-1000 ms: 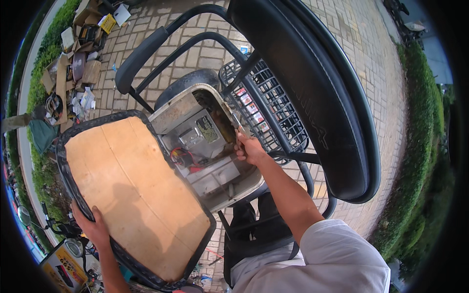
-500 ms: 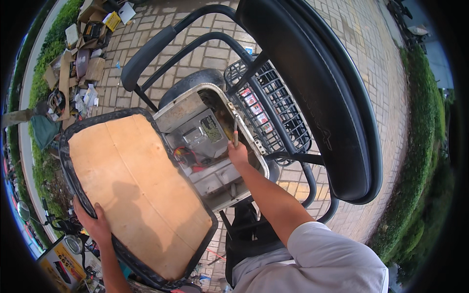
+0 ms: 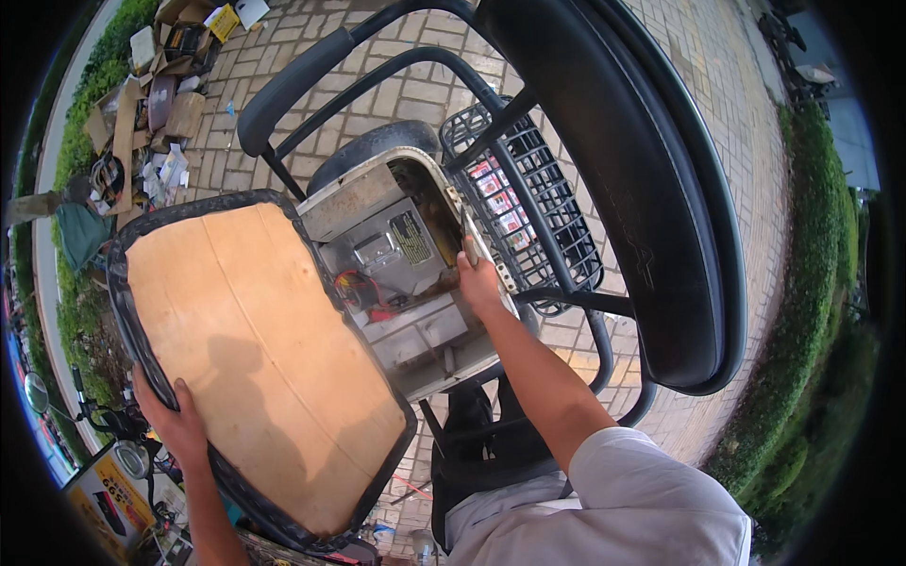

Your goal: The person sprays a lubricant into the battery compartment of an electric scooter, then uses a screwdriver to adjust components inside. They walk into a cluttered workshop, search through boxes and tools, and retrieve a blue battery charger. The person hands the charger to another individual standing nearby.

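My left hand [image 3: 173,420] grips the near-left edge of a seat panel [image 3: 253,358], which lies underside up with tan board and black wrapped edging. My right hand [image 3: 477,281] is closed on a slim hand tool [image 3: 472,253] at the right rim of an open metal compartment [image 3: 340,193]; its working tip is hard to make out. Inside the compartment are a silver boxed unit [image 3: 376,241], red wires [image 3: 368,292] and pale blocks [image 3: 411,335].
A black padded backrest [image 3: 628,189] on tube frames [image 3: 415,58] stands right, above a wire basket [image 3: 510,189] holding printed packs. Cardboard and scrap [image 3: 151,123] lie upper left. Handlebars with a lamp [image 3: 132,460] are lower left. Paving [image 3: 264,94] surrounds the vehicle; hedges line both sides.
My right hand, with the tool, first dipped inward and has since moved up against the right rim. The view has shifted slightly. My left hand keeps its hold on the panel.
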Demonstrator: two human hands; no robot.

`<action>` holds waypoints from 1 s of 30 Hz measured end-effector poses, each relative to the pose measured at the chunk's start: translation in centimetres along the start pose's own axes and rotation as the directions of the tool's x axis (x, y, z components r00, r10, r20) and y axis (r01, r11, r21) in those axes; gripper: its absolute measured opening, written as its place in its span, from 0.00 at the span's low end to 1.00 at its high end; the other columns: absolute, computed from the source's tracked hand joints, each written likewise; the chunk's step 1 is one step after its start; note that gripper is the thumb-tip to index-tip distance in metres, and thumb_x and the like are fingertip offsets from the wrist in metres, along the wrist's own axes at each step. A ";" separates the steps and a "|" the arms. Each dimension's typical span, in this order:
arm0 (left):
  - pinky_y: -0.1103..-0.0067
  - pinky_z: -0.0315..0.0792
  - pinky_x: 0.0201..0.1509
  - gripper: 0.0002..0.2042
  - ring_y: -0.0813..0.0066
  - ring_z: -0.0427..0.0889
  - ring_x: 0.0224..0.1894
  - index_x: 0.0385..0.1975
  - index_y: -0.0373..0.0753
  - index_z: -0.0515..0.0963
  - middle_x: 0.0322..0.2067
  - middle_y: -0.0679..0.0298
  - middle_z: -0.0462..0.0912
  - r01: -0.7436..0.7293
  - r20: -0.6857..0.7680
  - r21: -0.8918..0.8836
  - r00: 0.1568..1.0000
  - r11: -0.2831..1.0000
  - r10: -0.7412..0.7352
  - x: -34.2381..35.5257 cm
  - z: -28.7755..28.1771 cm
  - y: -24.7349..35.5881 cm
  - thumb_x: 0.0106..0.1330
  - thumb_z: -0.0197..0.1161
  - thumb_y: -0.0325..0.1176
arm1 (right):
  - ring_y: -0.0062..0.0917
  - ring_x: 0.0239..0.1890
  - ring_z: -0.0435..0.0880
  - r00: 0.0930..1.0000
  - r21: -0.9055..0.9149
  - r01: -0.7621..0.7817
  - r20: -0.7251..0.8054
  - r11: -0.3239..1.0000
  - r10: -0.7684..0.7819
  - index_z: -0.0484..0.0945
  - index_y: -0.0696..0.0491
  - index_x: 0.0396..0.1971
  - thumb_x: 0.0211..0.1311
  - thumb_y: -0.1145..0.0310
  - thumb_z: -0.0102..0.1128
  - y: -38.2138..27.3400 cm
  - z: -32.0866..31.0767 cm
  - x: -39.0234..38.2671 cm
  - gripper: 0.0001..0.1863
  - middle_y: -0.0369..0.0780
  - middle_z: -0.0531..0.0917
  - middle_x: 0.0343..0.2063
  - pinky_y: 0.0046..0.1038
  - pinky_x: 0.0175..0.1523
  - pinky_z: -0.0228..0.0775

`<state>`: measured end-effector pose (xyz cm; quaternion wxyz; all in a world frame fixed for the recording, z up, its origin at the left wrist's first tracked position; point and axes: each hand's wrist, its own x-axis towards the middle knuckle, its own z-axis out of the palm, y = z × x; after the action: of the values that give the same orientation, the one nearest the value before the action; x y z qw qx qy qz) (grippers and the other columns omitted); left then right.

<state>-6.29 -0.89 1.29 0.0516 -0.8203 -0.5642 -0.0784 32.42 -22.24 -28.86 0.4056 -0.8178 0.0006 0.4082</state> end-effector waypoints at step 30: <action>0.60 0.56 0.67 0.30 0.43 0.61 0.64 0.64 0.34 0.60 0.61 0.43 0.64 -0.056 -0.082 -0.014 0.995 0.998 0.055 0.1 0.6 -1.5 0.62 0.59 0.29 | 0.41 0.30 0.87 0.983 -0.771 0.012 0.126 0.637 0.135 0.82 0.62 0.32 0.57 0.59 0.55 0.4 -15.0 -5.6 0.19 0.53 0.84 0.28 0.37 0.41 0.79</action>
<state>-7.67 -0.18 0.75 0.0701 -0.8321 -0.5381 -0.1151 38.52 -34.29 -20.34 0.0041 -0.8736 -0.1799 0.4522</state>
